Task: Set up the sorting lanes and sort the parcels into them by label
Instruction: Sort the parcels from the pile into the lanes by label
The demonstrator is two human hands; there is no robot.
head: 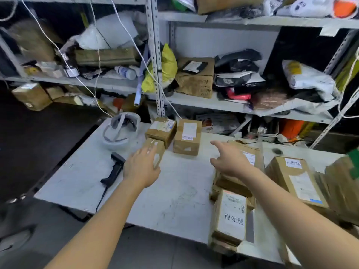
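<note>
Left hand [141,166] touches small rectangular cardboard parcel [159,149].

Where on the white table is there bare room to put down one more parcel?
The widest bare patch is the middle of the table, between the barcode scanner on the left and the parcel stack on the right, in front of the three small boxes. A smaller strip lies left of the scanner. The right side is crowded with parcels.

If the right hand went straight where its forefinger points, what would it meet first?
Probably the cardboard box with the white label, ahead of the right hand; only table shows between them, though depth is unclear.
</note>
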